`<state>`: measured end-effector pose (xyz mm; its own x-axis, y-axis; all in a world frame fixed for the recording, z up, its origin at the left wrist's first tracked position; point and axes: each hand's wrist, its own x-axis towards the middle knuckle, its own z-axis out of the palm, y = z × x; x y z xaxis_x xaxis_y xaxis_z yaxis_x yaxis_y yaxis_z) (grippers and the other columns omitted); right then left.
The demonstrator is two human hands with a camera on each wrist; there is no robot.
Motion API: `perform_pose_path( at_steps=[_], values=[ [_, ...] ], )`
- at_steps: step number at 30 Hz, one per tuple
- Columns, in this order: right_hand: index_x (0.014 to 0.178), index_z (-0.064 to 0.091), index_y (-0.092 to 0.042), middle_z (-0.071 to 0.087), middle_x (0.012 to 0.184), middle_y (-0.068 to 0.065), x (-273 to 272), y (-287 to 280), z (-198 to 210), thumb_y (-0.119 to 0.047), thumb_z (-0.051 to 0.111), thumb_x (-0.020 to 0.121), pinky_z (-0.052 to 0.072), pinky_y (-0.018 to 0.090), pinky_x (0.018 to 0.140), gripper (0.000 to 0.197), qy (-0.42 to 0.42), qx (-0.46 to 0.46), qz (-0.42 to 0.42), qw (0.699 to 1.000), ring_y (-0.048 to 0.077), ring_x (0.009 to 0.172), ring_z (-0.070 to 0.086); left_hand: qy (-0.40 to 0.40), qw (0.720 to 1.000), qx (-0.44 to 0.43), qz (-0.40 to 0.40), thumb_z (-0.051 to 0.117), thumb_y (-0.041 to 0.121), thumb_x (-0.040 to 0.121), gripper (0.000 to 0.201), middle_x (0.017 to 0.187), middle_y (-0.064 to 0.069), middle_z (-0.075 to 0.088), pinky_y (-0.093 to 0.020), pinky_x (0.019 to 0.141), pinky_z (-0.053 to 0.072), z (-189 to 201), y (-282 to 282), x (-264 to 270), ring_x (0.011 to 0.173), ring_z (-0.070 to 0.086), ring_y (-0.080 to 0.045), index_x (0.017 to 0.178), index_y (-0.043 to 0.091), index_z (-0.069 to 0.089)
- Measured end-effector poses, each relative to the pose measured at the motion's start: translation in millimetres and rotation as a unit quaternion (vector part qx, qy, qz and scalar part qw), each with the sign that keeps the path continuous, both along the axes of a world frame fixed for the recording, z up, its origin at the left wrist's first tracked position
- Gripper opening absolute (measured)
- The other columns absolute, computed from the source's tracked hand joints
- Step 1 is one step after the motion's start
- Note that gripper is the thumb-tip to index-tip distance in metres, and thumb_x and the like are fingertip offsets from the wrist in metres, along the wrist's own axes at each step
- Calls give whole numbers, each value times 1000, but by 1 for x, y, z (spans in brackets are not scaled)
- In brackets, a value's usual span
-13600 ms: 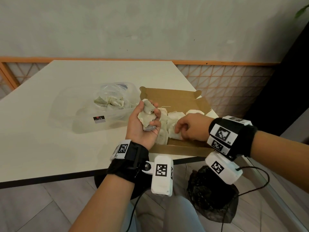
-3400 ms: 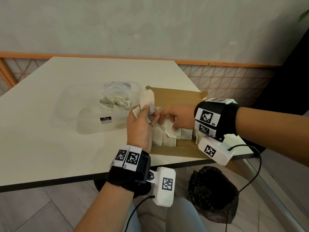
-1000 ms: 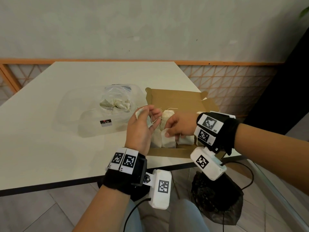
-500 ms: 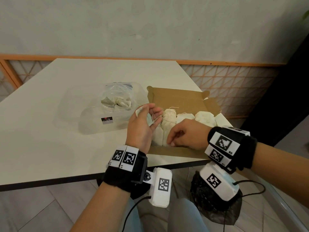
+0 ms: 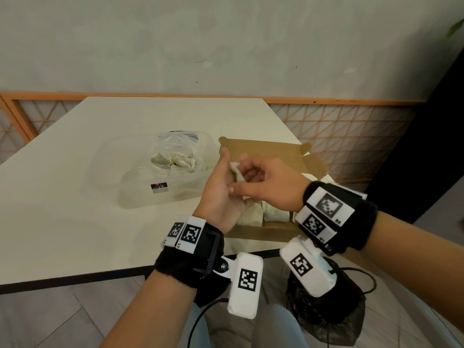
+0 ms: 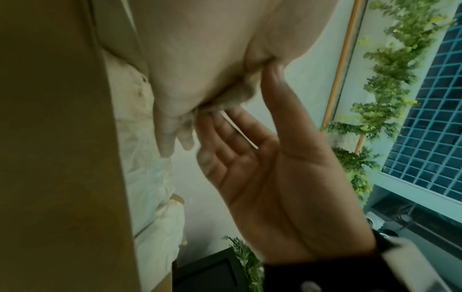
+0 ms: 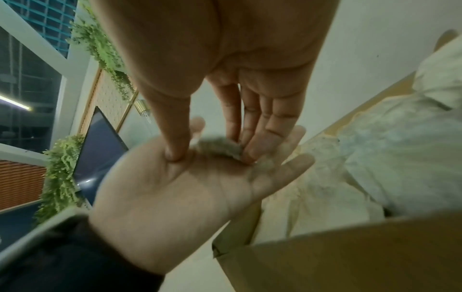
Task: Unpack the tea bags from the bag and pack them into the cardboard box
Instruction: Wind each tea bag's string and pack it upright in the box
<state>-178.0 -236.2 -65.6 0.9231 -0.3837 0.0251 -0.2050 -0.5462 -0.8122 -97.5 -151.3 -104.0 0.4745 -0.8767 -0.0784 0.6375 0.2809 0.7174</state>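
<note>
Our right thumb and fingers (image 7: 252,146) close in a pinch on a single tea bag (image 7: 220,147) that lies across the left palm. The left hand (image 5: 221,189) is spread flat beneath it, fingers straight, serving as a tray so that the right hand (image 5: 271,187) can lift one bag cleanly away. In the right wrist view the bag is blurred, so we cannot tell whether its string trails free.

We take the cardboard box (image 5: 263,232) as our landmark. Both hands meet just above its left part, which, we judge, keeps the coming drop short. Inside the box, pale packed tea bags (image 5: 273,213) stand side by side against the near wall; most of the interior is hidden behind our hands, so we cannot say how much room remains. The box lid (image 5: 266,151) stands open on the far side, out of the way of the filling.

Just left of the box lies the clear plastic bag (image 5: 175,156), with more tea bags (image 5: 173,159) showing through it, so the unpacking is not finished. It sits within easy reach of the left hand, which we judge is why that hand does the fetching. The box rests at the near right corner of the white table (image 5: 75,197).
</note>
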Motion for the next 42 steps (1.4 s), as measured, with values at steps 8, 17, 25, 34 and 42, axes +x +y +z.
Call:
perform_pose_path(
  at_steps=[8, 17, 25, 34, 42],
  values=[
    [101, 67, -15, 69, 87, 3, -12, -23, 7, -11, 59, 88, 51, 15, 57, 15, 15, 97, -4, 995, 8, 69, 63, -165, 981, 102, -1, 53, 32, 93, 24, 98, -3, 66, -30, 82, 53, 0, 1, 0, 92, 62, -15, 108, 14, 62],
    [98, 65, -8, 67, 88, 9, -32, -48, 15, -11, 65, 83, 51, 21, 64, 15, -11, 153, -65, 986, 13, 70, 61, -216, 965, 108, 98, 64, 13, 88, 17, 73, 5, 64, -21, 66, 49, -4, -10, -6, 68, 61, -7, 74, 20, 58],
    [95, 65, -2, 64, 77, 8, -40, -51, 0, -4, 64, 83, 53, 16, 58, 12, -81, 270, -127, 951, 11, 59, 60, -272, 951, 124, 81, 69, 18, 84, 10, 88, 4, 70, -22, 71, 52, 6, -16, -13, 81, 68, -10, 92, 20, 63],
    [114, 59, -25, 60, 101, -2, -51, -55, 5, -23, 74, 75, 45, 21, 81, 42, -41, -13, -103, 994, 7, 86, 56, -463, 865, 179, 77, 67, 12, 86, 8, 73, -3, 67, -18, 68, 49, 10, -19, -18, 60, 59, -4, 87, 19, 71],
    [88, 71, -15, 65, 78, -6, -51, -66, 12, -19, 73, 77, 43, 13, 70, 12, 85, -114, -60, 988, 3, 72, 56, -418, 851, 224, 224, 62, 6, 85, 22, 110, 4, 64, -22, 90, 43, -4, -4, -14, 102, 56, -7, 94, 25, 66]
  ],
)
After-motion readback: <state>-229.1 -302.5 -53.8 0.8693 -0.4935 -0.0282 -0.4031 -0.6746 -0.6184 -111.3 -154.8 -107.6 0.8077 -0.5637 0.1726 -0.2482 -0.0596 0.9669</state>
